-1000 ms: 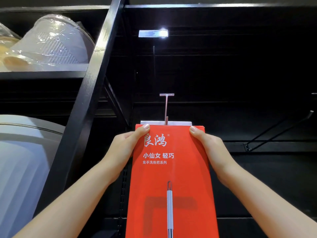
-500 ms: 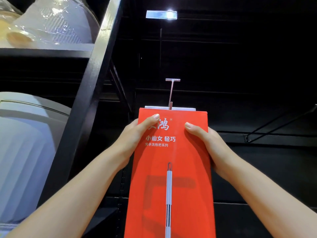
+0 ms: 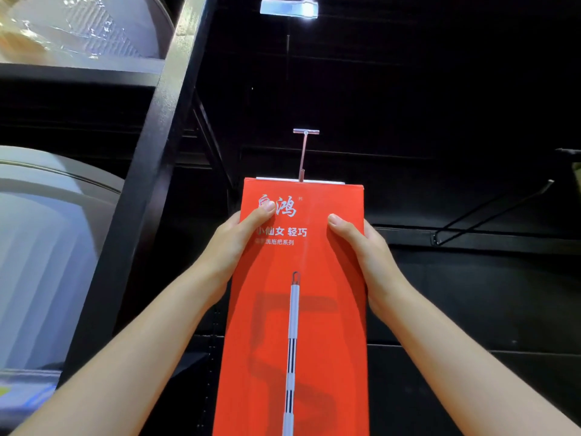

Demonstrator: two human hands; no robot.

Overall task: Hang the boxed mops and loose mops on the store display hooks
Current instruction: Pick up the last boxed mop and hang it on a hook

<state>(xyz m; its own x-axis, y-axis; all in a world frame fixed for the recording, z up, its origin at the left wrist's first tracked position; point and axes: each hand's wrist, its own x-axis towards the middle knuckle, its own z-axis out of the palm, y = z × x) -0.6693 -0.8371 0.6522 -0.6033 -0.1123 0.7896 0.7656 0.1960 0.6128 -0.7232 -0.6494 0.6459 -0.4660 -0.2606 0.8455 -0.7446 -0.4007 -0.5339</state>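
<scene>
Dark store shelving: black metal upright (image 3: 147, 171) left of the hands; pale plastic tubs (image 3: 47, 247) beyond it. Tall red cardboard mop box (image 3: 298, 325), white lettering "小仙女 轻巧", printed mop handle, held upright between left hand (image 3: 232, 247) and right hand (image 3: 367, 256), thumbs on its front, fingers curled behind. Metal display hook (image 3: 304, 152) just above the box's top edge.

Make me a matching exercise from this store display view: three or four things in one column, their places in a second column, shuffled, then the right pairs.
Things:
1. tall red cardboard mop box
2. thin metal display hook
3. black wire bracket
4. plastic-wrapped white tub

Places:
A. far right, on the dark back wall
B. left, behind the black shelf post
C. centre, held between both hands
D. just above the box's top edge

Pairs: 1-C, 2-D, 3-A, 4-B
</scene>
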